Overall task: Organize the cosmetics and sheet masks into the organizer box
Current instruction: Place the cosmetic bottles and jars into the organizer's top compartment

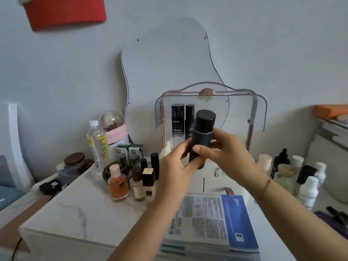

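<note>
Both my hands hold a tall black bottle with a black cap in front of the organizer box. My left hand grips its lower part from the left, and my right hand grips it from the right, thumb across the front. The box's clear lid is raised. Two dark bottles stand upright inside at the back left. A stack of sheet masks, white and blue, lies on the table's front edge below my arms.
Small cosmetics bottles cluster left of the box, beside a water bottle and green cartons. White and dark bottles stand to the right. A wavy mirror leans on the wall behind. A black device lies far left.
</note>
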